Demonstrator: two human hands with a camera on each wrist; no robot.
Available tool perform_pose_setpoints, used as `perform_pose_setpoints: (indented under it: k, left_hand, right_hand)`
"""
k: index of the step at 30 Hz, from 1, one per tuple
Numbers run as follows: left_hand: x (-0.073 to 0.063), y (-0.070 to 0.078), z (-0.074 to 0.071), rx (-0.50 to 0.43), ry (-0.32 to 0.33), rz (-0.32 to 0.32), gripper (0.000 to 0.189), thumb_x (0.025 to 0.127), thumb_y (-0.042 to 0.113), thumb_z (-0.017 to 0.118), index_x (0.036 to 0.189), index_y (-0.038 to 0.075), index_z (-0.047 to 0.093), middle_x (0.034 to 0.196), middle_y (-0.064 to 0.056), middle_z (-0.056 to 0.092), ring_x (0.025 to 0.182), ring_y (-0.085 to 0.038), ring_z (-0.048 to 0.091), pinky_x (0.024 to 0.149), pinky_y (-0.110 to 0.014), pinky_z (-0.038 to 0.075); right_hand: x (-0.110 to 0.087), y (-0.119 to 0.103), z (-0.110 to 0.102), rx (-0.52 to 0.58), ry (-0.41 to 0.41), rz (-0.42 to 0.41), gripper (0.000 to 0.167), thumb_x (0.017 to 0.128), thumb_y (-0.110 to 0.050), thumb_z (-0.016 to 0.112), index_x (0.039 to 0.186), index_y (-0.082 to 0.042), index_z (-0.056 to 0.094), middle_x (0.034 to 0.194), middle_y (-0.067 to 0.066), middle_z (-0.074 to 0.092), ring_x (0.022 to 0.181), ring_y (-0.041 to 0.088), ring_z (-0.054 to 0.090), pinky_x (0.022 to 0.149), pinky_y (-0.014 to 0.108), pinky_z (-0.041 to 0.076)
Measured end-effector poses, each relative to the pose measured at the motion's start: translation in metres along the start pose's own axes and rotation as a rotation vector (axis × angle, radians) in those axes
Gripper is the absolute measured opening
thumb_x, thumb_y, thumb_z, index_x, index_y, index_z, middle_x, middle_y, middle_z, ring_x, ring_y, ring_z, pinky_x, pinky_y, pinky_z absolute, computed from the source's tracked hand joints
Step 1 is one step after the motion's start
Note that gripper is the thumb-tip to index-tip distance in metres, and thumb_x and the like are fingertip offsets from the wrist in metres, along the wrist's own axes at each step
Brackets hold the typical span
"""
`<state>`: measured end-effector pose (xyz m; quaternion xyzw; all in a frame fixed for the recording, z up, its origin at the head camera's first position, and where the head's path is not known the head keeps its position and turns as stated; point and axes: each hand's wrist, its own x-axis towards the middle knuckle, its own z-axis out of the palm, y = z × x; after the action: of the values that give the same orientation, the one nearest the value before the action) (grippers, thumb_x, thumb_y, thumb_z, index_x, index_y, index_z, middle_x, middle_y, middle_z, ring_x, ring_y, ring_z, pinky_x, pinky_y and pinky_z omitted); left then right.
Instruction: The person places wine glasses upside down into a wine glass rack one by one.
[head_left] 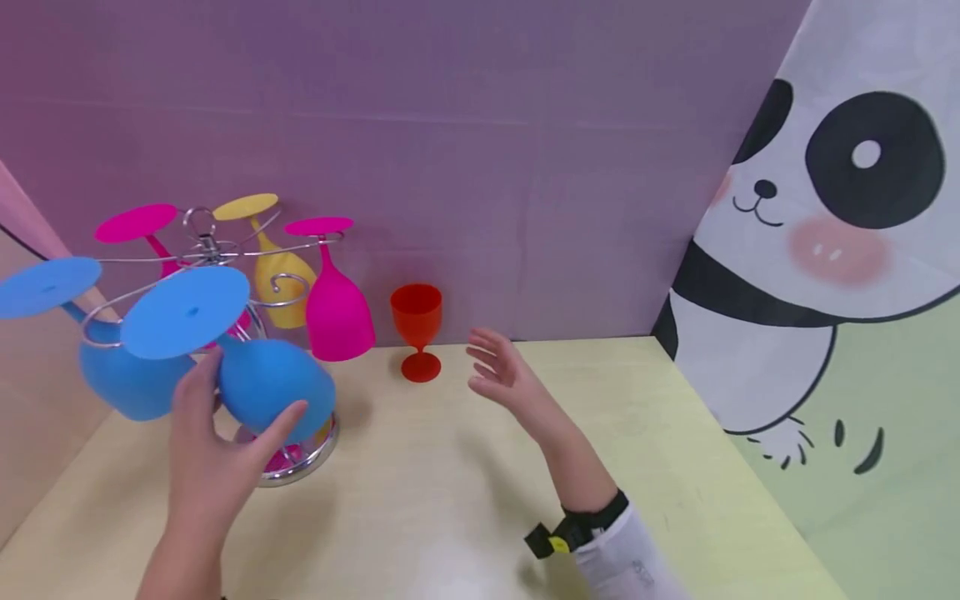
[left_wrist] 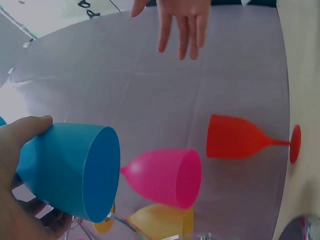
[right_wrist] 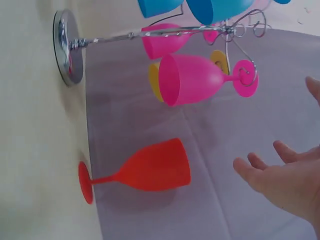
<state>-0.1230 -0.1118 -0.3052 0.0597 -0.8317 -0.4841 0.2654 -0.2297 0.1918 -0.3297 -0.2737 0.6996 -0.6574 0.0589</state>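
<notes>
My left hand (head_left: 213, 454) grips the bowl of a blue plastic wine glass (head_left: 277, 387), thumb on one side and fingers on the other. The glass is upside down and tilted, its round foot at the front of a chrome glass rack (head_left: 212, 250); whether it hangs on a hook I cannot tell. Held in the air, my right hand (head_left: 513, 383) has loosely extended fingers and nothing in them. Left of it, a red wine glass (head_left: 417, 312) stands upright on the table, also seen in the right wrist view.
Upside down on the rack hang another blue glass (head_left: 135, 375), a yellow glass (head_left: 283, 287) and pink glasses (head_left: 339, 312). The rack's round base (head_left: 300, 471) stands on the pale wooden table (head_left: 420, 500). Behind is a purple cloth (head_left: 465, 167); a panda-print cloth (head_left: 847, 283) hangs at right.
</notes>
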Motion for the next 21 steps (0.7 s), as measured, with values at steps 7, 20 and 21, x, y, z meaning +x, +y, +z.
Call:
perform_pose_setpoints:
  k: [7,20,21]
  left_hand:
    - [0.018,-0.011,-0.016,0.100,-0.038,-0.026,0.095,0.085,0.031,0.074,0.156,0.018,0.013,0.156,-0.020,0.022,0.141,-0.047,0.023,0.095,-0.073,0.036]
    - [0.042,-0.013,-0.023,0.187,-0.103,-0.054,0.095,0.088,0.039,0.068,0.157,0.014,0.006,0.156,-0.027,0.015,0.139,-0.054,0.019,0.089,-0.076,0.037]
    - [0.042,-0.014,-0.023,0.185,-0.104,-0.058,0.095,0.088,0.039,0.068,0.157,0.015,0.006,0.157,-0.027,0.015,0.140,-0.054,0.018,0.089,-0.076,0.037]
  right_hand:
    - [0.047,-0.013,-0.008,-0.452,0.030,0.064,0.083,0.084,-0.022,0.074,0.151,-0.016,0.025,0.155,0.005,0.028,0.143,0.027,0.026,0.117,0.048,0.029]
    - [0.117,-0.012,-0.007,-0.902,-0.109,0.086,0.096,0.077,-0.024,0.081,0.151,-0.009,0.023,0.153,0.015,0.022,0.141,0.029,0.024,0.106,0.045,0.044]
    - [0.121,-0.011,-0.006,-0.916,-0.120,0.099,0.097,0.076,-0.024,0.081,0.152,-0.010,0.023,0.154,0.014,0.021,0.141,0.029,0.024,0.105,0.045,0.046]
